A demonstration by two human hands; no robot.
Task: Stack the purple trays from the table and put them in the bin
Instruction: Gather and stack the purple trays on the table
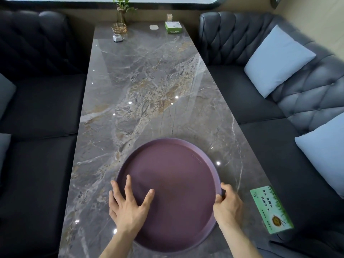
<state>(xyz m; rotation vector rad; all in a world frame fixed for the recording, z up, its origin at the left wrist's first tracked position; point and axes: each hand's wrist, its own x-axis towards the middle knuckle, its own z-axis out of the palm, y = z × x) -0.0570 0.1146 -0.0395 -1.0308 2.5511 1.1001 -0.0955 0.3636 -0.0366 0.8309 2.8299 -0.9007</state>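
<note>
A round purple tray (173,194) lies flat on the near end of the marble bench (141,94), toward its right edge. The left hand (128,203) rests on the tray's left side, fingers spread wide and flat, gripping nothing. The right hand (228,203) curls around the tray's right rim, thumb on top, grasping it. A green card (270,209) sits at the bench's right edge, near that hand. At the far end stand a potted plant (122,10), a glass bowl (119,27) and a green box (173,27).
</note>
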